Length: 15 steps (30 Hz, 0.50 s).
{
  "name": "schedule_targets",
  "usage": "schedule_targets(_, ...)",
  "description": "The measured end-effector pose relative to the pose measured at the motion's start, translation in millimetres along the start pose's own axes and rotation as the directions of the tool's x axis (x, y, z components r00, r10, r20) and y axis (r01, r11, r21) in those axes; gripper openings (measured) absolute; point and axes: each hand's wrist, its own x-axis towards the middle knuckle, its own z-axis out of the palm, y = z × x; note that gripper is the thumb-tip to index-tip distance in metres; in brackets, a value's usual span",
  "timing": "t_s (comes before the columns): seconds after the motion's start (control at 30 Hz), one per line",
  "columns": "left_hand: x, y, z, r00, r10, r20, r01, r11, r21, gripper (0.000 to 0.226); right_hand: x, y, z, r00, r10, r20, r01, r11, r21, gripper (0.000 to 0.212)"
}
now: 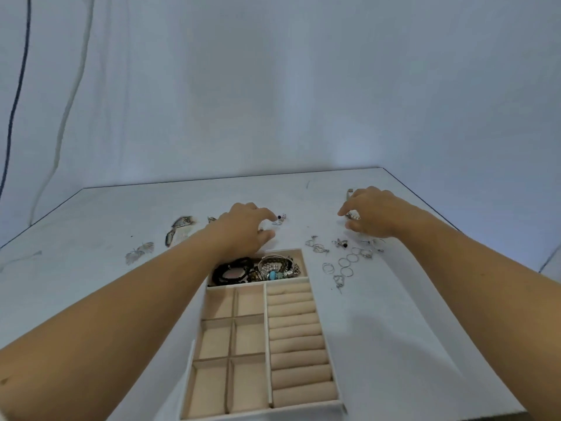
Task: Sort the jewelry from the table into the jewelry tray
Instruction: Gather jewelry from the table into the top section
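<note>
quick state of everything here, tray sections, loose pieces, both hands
jewelry tray, uncovered, partly filled
far compartment, holds bracelets
square compartments, empty
ring rolls, no rings in them
thin rings, loose on table
left hand, open, by a dark-stoned piece
right hand, curled over a silver piece, grip unclear

One wide-angle camera, worn on the person's head, looks forward and down across a white counter (394, 344) from close range. Both forearms run in from the lower corners, with the left hand (246, 229) and right hand (373, 214) reaching to about mid-frame. The jewelry tray (266, 344) lies directly below the lens, its near end at the bottom edge. The counter's far edge crosses just under the middle, and a pale backdrop (303, 86) facing the camera fills the upper half.
</note>
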Motion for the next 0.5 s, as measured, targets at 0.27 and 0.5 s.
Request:
schedule_targets(0.27,25.0,37.2,20.0,0.994,0.112,-0.001,-0.112,0.992,-0.058,0.032,-11.1,24.9,10.9,0.999,0.027,0.034,-0.029,0.997,0.069,0.02)
schedule_targets(0.5,42.1,62.7,26.1,0.989,0.147,0.021,-0.145,0.986,-0.085,0.029,-6.9,25.5,9.0,0.999,-0.041,-0.013,0.04,0.999,-0.021,0.022)
